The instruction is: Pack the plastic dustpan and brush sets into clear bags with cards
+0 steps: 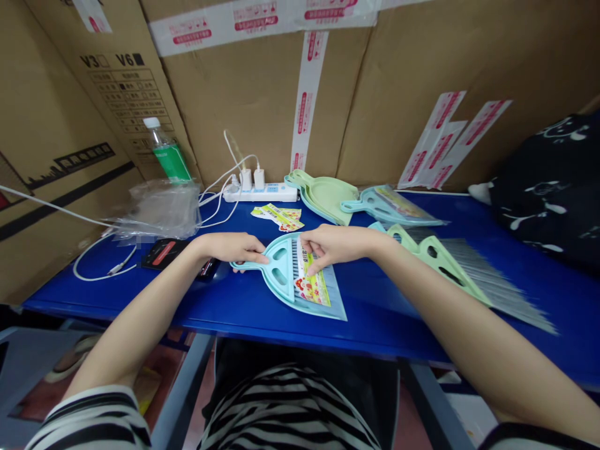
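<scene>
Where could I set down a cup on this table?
Between the blue dustpan and the right forearm, the table is bare; also at left, between the white cable and front edge. Crowded: the back, with the power strip and stacked dustpans, and the right, with brushes.

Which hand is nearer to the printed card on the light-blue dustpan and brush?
The right: the right hand has fingers on the printed card; the left hand holds the light-blue handle.
</scene>
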The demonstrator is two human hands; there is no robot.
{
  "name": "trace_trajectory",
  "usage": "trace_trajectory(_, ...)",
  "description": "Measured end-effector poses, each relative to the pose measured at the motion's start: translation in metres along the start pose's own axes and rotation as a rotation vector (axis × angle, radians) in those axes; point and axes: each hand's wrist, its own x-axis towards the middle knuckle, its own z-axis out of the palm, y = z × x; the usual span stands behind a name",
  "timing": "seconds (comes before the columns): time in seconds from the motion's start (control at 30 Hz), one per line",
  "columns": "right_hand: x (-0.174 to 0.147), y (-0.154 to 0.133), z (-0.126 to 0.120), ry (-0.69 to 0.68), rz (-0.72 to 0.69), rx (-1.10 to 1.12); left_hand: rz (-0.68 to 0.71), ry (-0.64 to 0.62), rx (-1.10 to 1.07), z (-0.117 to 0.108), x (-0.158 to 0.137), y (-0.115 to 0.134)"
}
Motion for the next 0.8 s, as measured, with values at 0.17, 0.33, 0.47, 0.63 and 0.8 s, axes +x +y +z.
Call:
trace_trajectory(0.17,0.0,0.0007,-0.0001,0.002,-0.009,0.0,0.013,-0.003,0.0,0.0003,0.0,-0.0004)
trace_trajectory(0.33,0.0002,0.0005,-0.0001,-0.002,-0.001,-0.003,0.012,0.004,-0.006,0.0001,0.0002,-0.0014)
trace_trajectory(0.47,0.0006,-0.0003,-0.0002,-0.009,0.005,-0.008,-0.004,0.002,-0.007,0.0003,0.0003,-0.0016)
trace_trajectory(0.63,0.0008,-0.0011,-0.0004,-0.012,0.009,-0.007,-0.009,0.002,-0.011,0.0005,0.0007,-0.0017)
trace_trajectory(0.8,0.0004,0.0003,-0.0001,-0.01,0.001,-0.01,0.001,-0.003,-0.004,0.0002,0.001,-0.0018)
